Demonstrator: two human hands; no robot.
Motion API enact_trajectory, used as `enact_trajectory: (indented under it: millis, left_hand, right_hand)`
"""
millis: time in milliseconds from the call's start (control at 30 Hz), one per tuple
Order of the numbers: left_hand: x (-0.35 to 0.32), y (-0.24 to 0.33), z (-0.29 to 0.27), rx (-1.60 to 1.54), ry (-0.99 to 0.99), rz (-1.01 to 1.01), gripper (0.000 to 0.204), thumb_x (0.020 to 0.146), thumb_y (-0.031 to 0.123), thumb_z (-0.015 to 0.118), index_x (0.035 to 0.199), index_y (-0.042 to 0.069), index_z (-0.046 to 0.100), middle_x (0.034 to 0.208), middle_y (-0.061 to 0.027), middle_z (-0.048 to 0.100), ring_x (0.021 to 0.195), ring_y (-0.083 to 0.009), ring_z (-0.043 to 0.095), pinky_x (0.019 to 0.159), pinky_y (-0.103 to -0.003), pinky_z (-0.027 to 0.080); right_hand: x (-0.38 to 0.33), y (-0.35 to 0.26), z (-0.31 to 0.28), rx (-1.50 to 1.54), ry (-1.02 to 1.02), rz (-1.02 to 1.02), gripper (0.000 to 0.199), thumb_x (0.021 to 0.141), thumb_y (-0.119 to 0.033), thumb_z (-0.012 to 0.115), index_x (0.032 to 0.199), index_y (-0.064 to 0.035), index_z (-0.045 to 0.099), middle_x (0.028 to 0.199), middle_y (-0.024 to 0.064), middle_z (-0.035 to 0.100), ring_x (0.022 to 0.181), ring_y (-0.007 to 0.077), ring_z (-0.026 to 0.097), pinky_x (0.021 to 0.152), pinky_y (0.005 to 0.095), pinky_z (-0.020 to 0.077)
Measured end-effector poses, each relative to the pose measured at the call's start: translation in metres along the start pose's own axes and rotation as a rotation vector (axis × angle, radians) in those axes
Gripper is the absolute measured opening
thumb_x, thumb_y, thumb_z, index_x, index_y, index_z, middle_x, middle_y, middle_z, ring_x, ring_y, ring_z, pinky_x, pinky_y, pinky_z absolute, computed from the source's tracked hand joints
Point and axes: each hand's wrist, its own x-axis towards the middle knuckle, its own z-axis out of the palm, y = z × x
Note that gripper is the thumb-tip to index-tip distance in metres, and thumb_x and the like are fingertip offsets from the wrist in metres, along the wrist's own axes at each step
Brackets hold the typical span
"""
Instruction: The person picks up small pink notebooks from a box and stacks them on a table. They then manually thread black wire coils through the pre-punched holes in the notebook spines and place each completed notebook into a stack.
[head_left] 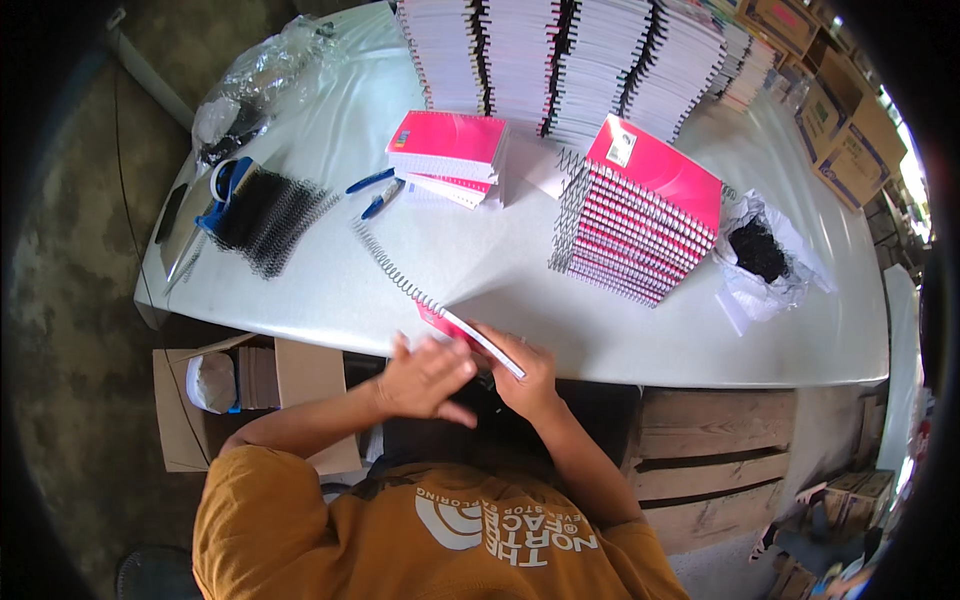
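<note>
Risk, coil: we judge the wire coil (400, 272), threaded only at its near end and trailing free across the white table (320, 290), could snag or back out of the punched holes if the notebook (470, 338) shifts.
Risk, edge: the notebook sits at the table's near edge, partly over it; a slip could send it off toward the open cardboard box (215, 400) below.
Risk, stack: the leaning stack of pink notebooks (640, 220) stands near; a knock could topple it.
Left hand (425, 378): loosely curled, fingers partly bent, resting over the notebook's near end; we cannot tell whether it grips.
Right hand (528, 378): closed around the notebook's right end, fingers hooked over its white edge.
Location: notebook lies between both hands, at the front edge.
Nearby: loose black coils (268, 215), two blue pens (375, 192).
</note>
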Motion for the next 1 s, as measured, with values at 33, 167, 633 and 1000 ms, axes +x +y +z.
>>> enact_trajectory:
  millis: [33, 167, 633, 1000]
  left_hand:
    - [0.014, -0.018, -0.007, 0.087, 0.105, -0.088, 0.115, 0.071, 0.083, 0.034, 0.138, -0.01, 0.024, 0.143, -0.0367, 0.015, 0.134, -0.054, -0.001, 0.103, -0.065, -0.005]
    - [0.024, -0.025, -0.001, -0.147, 0.002, -0.385, 0.119, 0.07, 0.081, 0.042, 0.138, -0.013, 0.017, 0.143, -0.0379, 0.003, 0.132, -0.0581, 0.001, 0.103, -0.065, -0.005]
    - [0.036, -0.022, -0.008, 0.095, 0.194, -0.085, 0.125, 0.067, 0.086, 0.039, 0.14, -0.011, 0.008, 0.14, -0.0407, 0.011, 0.13, -0.0609, 0.005, 0.1, -0.07, 0.004]
    - [0.039, -0.003, -0.003, -0.007, 0.109, -0.159, 0.12, 0.064, 0.087, 0.037, 0.138, -0.007, 0.025, 0.133, -0.0417, 0.024, 0.124, -0.0539, 0.025, 0.093, -0.067, 0.023]
  right_hand:
    - [-0.001, -0.002, 0.001, -0.016, -0.028, -0.014, 0.039, 0.075, 0.008, 0.062, 0.113, -0.002, 0.06, 0.1, 0.0144, 0.066, 0.083, 0.0288, 0.066, 0.07, 0.0352, 0.0541]
    - [-0.007, -0.004, 0.005, -0.012, -0.061, -0.028, 0.044, 0.075, 0.009, 0.059, 0.117, -0.0031, 0.058, 0.102, 0.0151, 0.065, 0.084, 0.0293, 0.066, 0.072, 0.0357, 0.0541]
    - [-0.004, -0.009, 0.003, 0.058, -0.127, 0.066, 0.073, 0.077, 0.004, 0.059, 0.142, -0.0048, 0.026, 0.104, 0.012, 0.066, 0.082, 0.0334, 0.065, 0.069, 0.0387, 0.052]
    - [-0.009, 0.011, 0.015, 0.1, -0.138, -0.036, 0.075, 0.079, -0.002, 0.062, 0.143, -0.0055, 0.022, 0.115, 0.0162, 0.061, 0.091, 0.0352, 0.063, 0.075, 0.0386, 0.0522]
